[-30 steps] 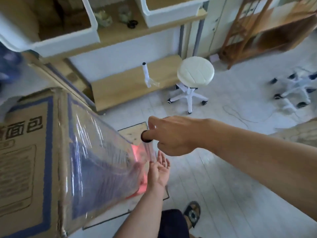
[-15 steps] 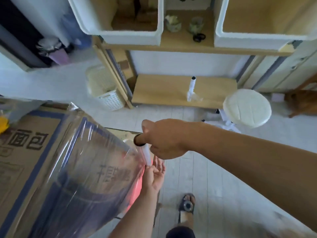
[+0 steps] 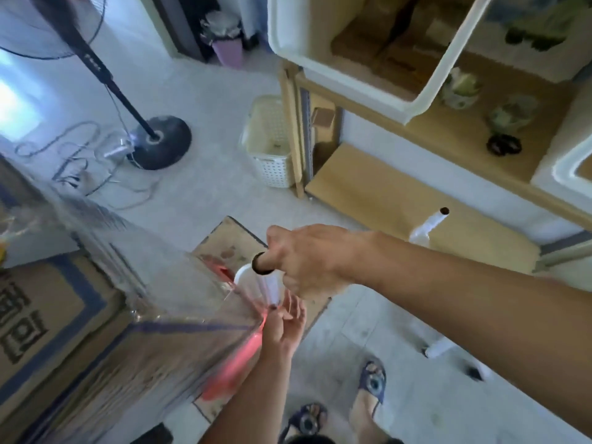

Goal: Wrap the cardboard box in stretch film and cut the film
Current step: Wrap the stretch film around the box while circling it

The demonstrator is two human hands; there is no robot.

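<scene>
the cardboard box (image 3: 61, 318) fills the lower left of the frame, a sheet of stretch film (image 3: 179, 302) pulled taut off its near corner. the right hand (image 3: 307, 264) at centre is closed on the top of the film roll (image 3: 270, 288), a finger in the core. just below, the left hand (image 3: 283, 325) props the roll's lower end, fingers loose. best to keep the roll upright, tension even, and overlap each pass walking round.

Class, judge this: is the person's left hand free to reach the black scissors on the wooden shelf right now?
Probably not: the left hand supports the stretch-film roll from below, and the black scissors lie far beyond the right hand.
</scene>
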